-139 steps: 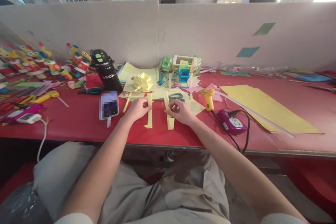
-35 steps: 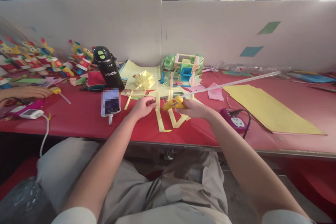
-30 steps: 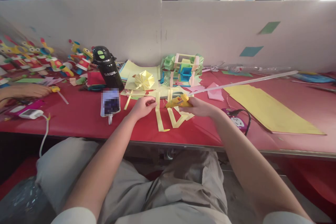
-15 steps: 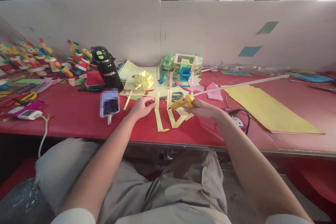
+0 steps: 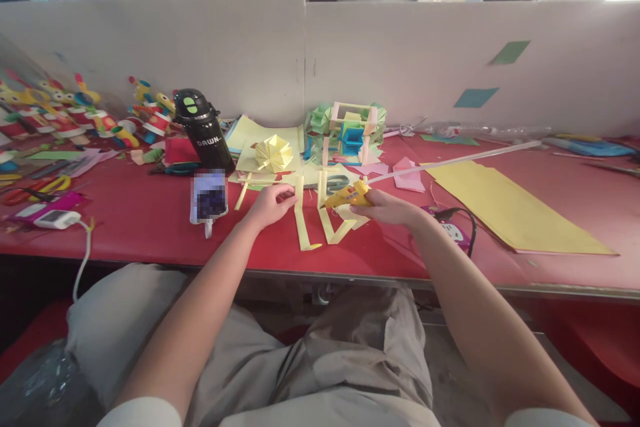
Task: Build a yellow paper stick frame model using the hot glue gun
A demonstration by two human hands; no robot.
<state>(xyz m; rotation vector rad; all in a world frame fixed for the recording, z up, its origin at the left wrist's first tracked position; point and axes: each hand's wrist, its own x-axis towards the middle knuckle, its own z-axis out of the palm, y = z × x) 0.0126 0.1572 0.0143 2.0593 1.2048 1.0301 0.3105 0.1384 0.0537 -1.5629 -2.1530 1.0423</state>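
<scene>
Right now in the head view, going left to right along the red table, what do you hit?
White charger → black bottle → phone → left hand → glue gun in right hand → purple power strip → yellow paper sheet.

Phone (image 5: pixel 209 197) lies left of paper strips (image 5: pixel 303 220) (flask (image 5: pixel 201 130) behind).

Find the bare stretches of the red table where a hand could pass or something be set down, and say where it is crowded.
Bare red table lies between the white charger and the phone, along the front edge. Another bare patch lies between the folded paper model and the big yellow sheet. It is crowded around both hands and among the paper toys at far left.
</scene>
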